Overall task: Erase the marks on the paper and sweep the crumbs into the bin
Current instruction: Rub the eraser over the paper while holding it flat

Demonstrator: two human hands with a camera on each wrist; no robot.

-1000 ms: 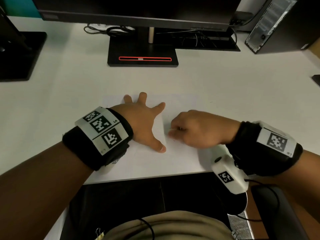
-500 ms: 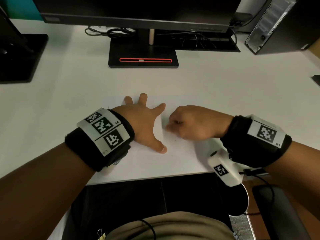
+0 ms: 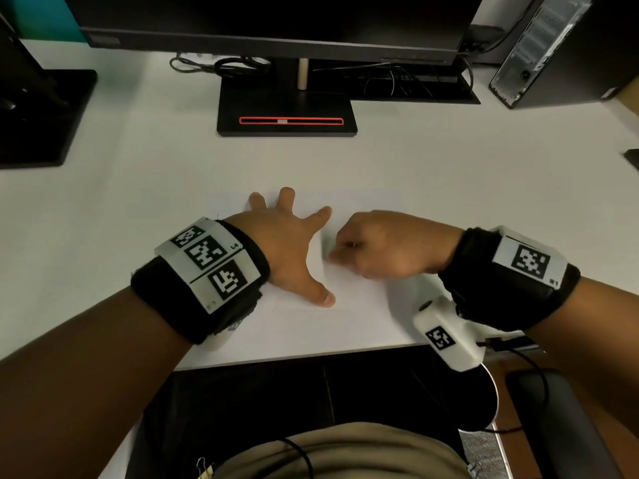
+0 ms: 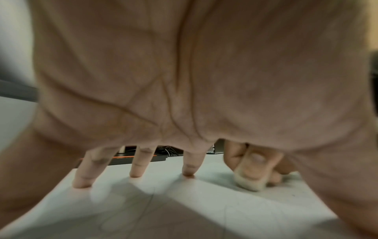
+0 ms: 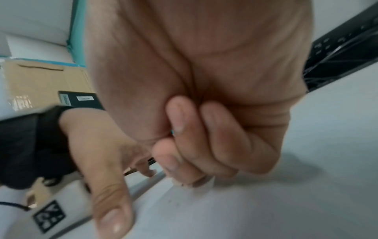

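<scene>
A white sheet of paper (image 3: 359, 305) lies on the white desk near its front edge. My left hand (image 3: 290, 243) presses flat on the paper's left part with fingers spread straight (image 4: 137, 168). My right hand (image 3: 387, 247) is curled just right of it and pinches a small whitish eraser (image 4: 248, 184) with its tip down on the paper. The eraser (image 5: 204, 181) peeks out below my curled right fingers (image 5: 184, 145). Faint pencil lines (image 4: 147, 208) show on the paper under my left palm. A few tiny dark specks (image 5: 169, 201) lie near the eraser.
A monitor base (image 3: 287, 112) with a red strip stands at the back centre. Another black stand (image 3: 38, 115) is at the far left, a computer tower (image 3: 560, 46) at the back right. Cables (image 3: 221, 65) lie behind the monitor. A round white-rimmed object (image 3: 492, 399) sits below the desk edge.
My right hand with the eraser has slid away from me and slightly left across the paper, closer to my left index finger. The left hand has stayed pressed in place.
</scene>
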